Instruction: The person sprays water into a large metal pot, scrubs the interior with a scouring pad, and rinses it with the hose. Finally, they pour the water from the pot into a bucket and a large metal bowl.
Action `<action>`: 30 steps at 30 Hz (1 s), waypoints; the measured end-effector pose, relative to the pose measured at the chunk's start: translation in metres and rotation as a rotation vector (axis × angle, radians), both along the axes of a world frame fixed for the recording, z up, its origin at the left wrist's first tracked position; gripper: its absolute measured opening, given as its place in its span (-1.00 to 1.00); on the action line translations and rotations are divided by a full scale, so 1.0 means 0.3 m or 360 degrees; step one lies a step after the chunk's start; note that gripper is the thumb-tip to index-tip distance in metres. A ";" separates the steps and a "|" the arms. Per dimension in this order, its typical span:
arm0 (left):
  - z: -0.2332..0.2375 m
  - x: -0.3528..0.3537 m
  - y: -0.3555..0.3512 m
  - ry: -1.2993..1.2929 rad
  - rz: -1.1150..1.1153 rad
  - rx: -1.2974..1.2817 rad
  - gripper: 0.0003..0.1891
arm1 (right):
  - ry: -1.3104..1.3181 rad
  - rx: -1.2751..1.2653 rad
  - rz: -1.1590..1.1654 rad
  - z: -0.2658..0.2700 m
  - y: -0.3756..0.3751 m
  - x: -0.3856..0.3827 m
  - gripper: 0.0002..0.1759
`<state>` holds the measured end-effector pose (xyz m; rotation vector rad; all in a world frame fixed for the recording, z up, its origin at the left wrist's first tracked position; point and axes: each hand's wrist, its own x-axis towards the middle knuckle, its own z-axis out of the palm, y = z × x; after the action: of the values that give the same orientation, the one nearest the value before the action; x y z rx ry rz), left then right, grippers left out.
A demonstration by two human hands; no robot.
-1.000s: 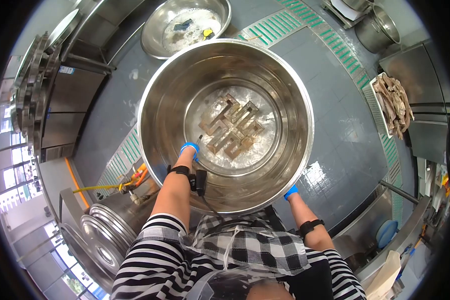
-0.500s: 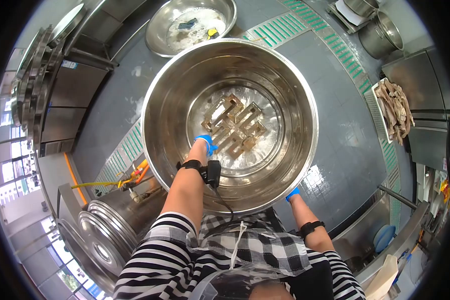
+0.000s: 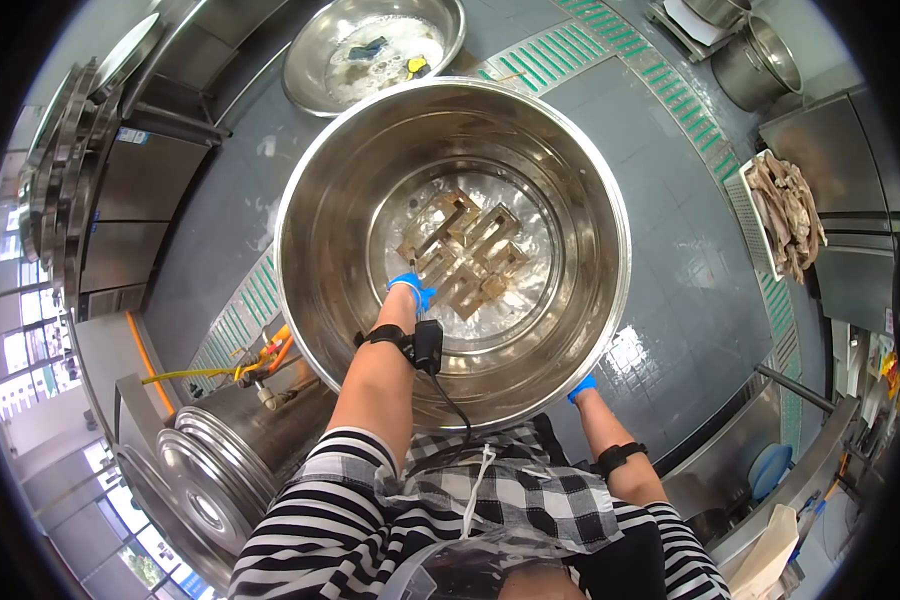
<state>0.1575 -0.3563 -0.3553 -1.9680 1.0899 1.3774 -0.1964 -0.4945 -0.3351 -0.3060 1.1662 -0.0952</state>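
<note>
A large round steel pot [image 3: 590, 200] stands open in front of me, its inner wall stained brownish. On its bottom sits a metal lattice piece [image 3: 467, 245] with square cut-outs, in what looks like shallow water. My left hand [image 3: 412, 290], in a blue glove, reaches down inside the pot near the left lower side of the lattice; its fingers are mostly hidden by the wrist, and what they hold, if anything, cannot be made out. My right hand [image 3: 582, 387], also blue-gloved, is at the outside of the pot's lower right rim, its fingers largely hidden by the rim.
A steel basin [image 3: 305, 65] with foamy water, a dark cloth and a yellow item stands beyond the pot. Steel lids [image 3: 205, 490] and a yellow hose [image 3: 195, 376] are at left. A white crate [image 3: 757, 225] of brownish pieces and a tall pot [image 3: 755, 75] stand right.
The pot and surroundings have shifted slightly left in view. My left hand has moved slightly relative to the lattice. My right hand stays at the rim.
</note>
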 end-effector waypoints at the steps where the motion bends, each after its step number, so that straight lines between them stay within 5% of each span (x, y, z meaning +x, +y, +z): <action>1: -0.013 -0.004 0.007 -0.0017 0.0057 -0.0014 -0.52 | 0.0016 -0.0004 0.0006 0.000 0.000 0.000 -0.57; 12: -0.115 -0.035 0.044 -0.0165 0.0493 -0.0142 -0.62 | -0.0191 -0.0031 0.0008 -0.136 0.014 -0.059 -0.56; 30: 0.066 0.001 -0.179 0.0244 -0.0493 -0.0331 -0.64 | -0.0050 -0.0007 -0.0010 -0.010 0.003 0.023 -0.57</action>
<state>0.1578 -0.4099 -0.3354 -1.7554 1.5913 1.3042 -0.1894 -0.4935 -0.3380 -0.3038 1.1357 -0.1079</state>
